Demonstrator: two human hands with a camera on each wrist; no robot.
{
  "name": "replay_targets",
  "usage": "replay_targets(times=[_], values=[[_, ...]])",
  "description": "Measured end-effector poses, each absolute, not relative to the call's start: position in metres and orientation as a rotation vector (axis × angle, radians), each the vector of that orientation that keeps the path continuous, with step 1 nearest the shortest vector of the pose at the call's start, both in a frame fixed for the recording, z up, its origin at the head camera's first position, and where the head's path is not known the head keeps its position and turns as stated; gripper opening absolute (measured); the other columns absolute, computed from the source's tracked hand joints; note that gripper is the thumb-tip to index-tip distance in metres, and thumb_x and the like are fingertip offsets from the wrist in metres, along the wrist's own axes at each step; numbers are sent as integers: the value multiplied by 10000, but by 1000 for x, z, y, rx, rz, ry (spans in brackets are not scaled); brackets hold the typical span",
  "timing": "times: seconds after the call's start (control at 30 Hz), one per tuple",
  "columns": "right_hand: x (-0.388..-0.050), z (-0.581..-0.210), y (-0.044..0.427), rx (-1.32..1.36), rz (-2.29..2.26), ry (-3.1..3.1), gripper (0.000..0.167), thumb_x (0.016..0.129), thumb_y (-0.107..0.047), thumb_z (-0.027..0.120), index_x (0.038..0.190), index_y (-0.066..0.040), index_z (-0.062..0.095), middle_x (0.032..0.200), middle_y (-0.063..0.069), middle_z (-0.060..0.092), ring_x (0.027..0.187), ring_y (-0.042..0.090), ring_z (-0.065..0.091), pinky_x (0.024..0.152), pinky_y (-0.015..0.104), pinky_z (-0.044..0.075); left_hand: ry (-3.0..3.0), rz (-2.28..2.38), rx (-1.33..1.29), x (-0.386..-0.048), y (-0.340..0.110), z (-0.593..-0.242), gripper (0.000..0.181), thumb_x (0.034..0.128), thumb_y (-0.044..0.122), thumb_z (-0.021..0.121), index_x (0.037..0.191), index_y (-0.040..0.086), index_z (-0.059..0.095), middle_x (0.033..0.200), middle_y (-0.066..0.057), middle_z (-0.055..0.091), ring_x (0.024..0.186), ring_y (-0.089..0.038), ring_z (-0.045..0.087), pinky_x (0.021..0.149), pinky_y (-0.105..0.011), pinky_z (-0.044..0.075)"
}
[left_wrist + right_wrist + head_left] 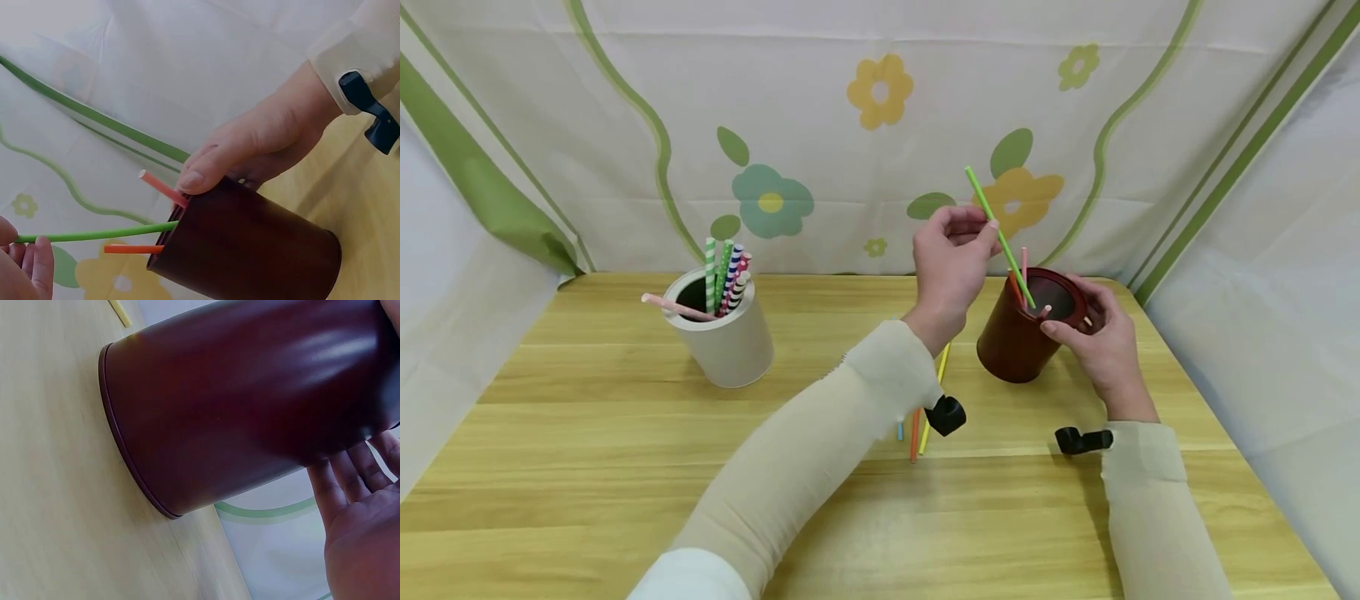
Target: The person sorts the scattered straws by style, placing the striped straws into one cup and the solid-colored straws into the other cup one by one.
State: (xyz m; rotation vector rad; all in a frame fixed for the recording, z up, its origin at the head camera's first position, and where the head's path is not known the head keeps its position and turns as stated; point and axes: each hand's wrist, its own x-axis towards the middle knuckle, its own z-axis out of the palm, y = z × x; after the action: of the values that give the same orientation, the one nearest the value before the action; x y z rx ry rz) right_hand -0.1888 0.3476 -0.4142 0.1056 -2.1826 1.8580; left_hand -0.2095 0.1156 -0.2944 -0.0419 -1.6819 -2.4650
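Observation:
In the head view my left hand pinches a bright green straw between thumb and fingers. Its lower end reaches inside the mouth of a dark red cylindrical cup. My right hand grips that cup by its rim on the right side, thumb at the front and fingers behind. An orange straw and a pink straw poke out of the cup in the left wrist view. Seen from the right wrist, the cup's wall fills much of the picture, with my right fingers against it.
A white cup on the left holds several patterned straws, one pink straw leaning out. Yellow, orange and blue straws lie on the wooden table, partly under my left forearm. A flowered curtain stands behind.

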Motion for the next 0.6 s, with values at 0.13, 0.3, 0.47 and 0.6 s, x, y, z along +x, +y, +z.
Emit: replay_targets(times=[0.13,0.3,0.47,0.6], values=[[-188,-414,348,128,1871,-2162,733,891,40,838,1544,-110,543,1383,-98,626,1268,31,597,965,55,514,-1713,-2476,-34,-208,119,-300,96,983,-42,737,1073,-37,707,952,-65,680,794,-83,655,803,-268,663],[-188,-414,347,142,1895,-2135,721,890,57,830,1534,-102,549,1379,-98,636,1269,31,600,974,59,513,-1742,-2465,-25,-209,119,-306,114,978,-44,741,1084,-54,703,991,-112,700,803,-90,648,806,-266,659],[-187,-415,347,146,1900,-2131,716,893,55,827,1534,-105,551,1382,-99,635,1273,33,599,980,61,511,-1779,-2458,-43,-208,119,-311,126,985,-35,739,1104,-46,697,973,-66,683,810,-89,649,801,-259,654],[-187,-415,347,145,1910,-2122,714,894,59,824,1533,-109,555,1383,-98,637,1272,31,602,981,62,513,-1795,-2453,-64,-207,121,-314,113,981,-41,741,1088,-44,704,986,-108,702,796,-91,650,834,-335,671]])
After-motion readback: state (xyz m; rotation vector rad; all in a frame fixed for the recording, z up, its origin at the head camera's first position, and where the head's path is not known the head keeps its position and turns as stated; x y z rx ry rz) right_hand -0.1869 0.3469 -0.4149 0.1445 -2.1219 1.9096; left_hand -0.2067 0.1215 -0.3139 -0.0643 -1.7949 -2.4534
